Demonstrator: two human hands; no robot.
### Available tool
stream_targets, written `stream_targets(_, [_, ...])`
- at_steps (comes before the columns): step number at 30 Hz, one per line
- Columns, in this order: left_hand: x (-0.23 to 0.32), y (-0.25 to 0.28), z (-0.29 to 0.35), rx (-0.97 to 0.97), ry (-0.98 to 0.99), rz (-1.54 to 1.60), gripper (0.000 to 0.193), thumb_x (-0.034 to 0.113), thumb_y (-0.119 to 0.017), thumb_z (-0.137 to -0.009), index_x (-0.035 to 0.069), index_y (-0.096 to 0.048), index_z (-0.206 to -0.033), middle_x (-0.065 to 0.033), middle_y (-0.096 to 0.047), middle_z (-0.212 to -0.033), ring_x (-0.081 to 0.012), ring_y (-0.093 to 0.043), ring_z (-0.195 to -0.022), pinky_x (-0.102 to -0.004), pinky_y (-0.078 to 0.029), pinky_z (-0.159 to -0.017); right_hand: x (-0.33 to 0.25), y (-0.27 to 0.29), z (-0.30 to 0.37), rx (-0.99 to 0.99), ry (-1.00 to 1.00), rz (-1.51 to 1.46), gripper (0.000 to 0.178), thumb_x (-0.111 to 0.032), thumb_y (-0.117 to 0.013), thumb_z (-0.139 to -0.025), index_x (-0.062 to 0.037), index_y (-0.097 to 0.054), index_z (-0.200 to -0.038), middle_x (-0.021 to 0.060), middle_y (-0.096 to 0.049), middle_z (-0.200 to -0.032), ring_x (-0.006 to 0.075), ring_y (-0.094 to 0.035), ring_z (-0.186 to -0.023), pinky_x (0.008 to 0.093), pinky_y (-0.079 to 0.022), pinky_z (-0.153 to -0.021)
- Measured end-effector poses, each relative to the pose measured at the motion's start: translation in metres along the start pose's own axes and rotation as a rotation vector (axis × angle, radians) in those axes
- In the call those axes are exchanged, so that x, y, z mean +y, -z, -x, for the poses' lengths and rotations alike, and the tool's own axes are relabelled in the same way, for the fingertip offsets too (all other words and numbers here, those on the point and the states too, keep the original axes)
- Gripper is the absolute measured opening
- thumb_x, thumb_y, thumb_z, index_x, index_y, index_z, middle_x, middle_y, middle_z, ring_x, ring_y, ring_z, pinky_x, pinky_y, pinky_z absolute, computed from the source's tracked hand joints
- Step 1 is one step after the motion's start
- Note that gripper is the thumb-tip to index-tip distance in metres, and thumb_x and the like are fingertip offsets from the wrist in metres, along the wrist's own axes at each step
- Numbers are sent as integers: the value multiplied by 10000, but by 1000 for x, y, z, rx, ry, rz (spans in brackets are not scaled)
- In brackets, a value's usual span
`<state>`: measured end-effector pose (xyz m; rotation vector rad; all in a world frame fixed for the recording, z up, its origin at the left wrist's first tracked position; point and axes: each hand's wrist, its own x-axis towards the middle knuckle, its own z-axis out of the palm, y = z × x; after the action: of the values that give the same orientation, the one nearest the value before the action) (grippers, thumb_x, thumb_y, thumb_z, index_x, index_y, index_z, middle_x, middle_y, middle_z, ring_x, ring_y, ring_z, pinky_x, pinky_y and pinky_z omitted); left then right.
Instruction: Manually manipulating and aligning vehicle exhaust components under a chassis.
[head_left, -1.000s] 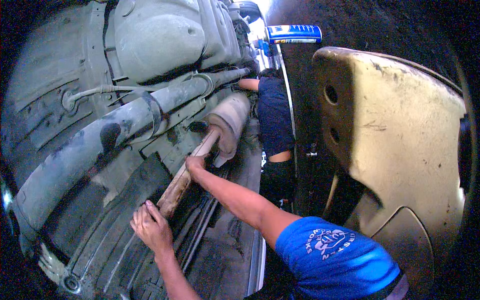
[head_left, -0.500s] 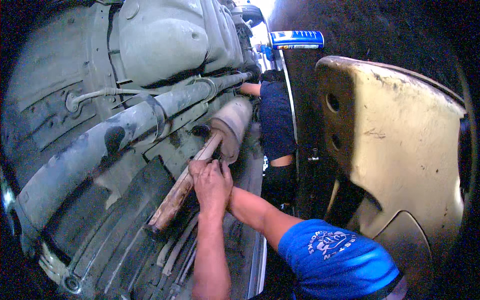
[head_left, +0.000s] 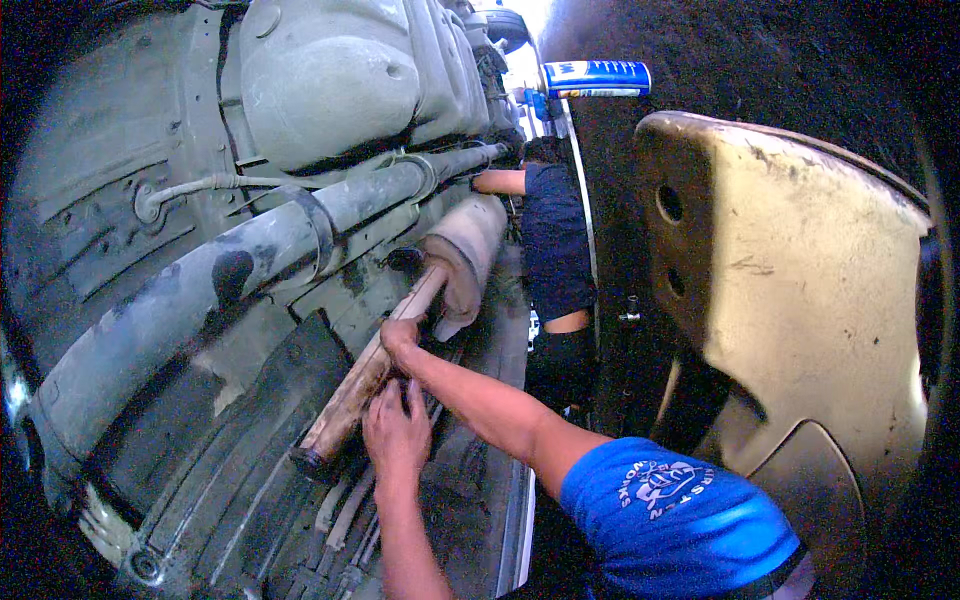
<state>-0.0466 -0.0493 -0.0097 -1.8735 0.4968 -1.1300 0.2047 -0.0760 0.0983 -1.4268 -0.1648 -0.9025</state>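
Note:
I am under a vehicle, at a worn exhaust pipe that runs up into a muffler. My right hand, its arm in a blue sleeve, is wrapped round the pipe a little below the muffler. My left hand is beside the lower half of the pipe, fingers apart, with nothing seen in it. Whether its fingertips touch the pipe I cannot tell. The pipe's lower end shows a dark rim. Most of my right hand's fingers are hidden behind the pipe.
A long thick shaft crosses at the left, under a rounded tank. Ahead, another person in dark clothes reaches toward the underbody. A blue spray can and a large yellowish metal piece are at the right.
My left hand has left the spot on the pipe where both hands were together and moved down toward its lower end, fingers opening. My right hand stays on the pipe.

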Motion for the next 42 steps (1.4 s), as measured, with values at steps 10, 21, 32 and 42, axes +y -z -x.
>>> stream_targets(10, [-19, -19, 97, -511, 225, 112, 678, 528, -459, -955, -52, -542, -1298, -288, -544, -1293, -419, -493, -1233, -448, -350, -1078, 65, -46, -49, 280, -556, -942, 525, -259, -681, -794, 26, -551, -1216, 209, -649, -1153, 334, -636, -1053, 434, -500, -895])
stream_targets(21, [-46, 13, 212, -548, 601, 258, 716, 605, -461, -931, 50, -488, -1383, -284, -469, -1378, -413, -427, -1303, -459, -335, -1090, 41, -16, -22, 377, -751, -1323, 880, -260, -733, -767, 121, -247, -1393, 279, -602, -1207, 370, -604, -1115, 396, -468, -973])
stream_targets(32, [-25, -34, 262, -254, 590, 428, 703, 488, -613, -910, -91, -520, -1299, -303, -494, -1344, -400, -463, -1279, -413, -391, -1071, 71, -19, -36, 416, -773, -1364, 1011, -230, -771, -728, 90, -136, -1448, 277, -586, -1227, 363, -598, -1121, 401, -484, -963])
stream_targets(42, [-24, -15, 262, -222, 732, 316, 756, 579, -522, -921, -53, -509, -1335, -308, -476, -1359, -419, -431, -1288, -443, -324, -1104, 64, -23, -39, 284, -781, -1326, 1037, -261, -746, -739, 75, -92, -1469, 295, -582, -1226, 384, -596, -1124, 407, -486, -970])
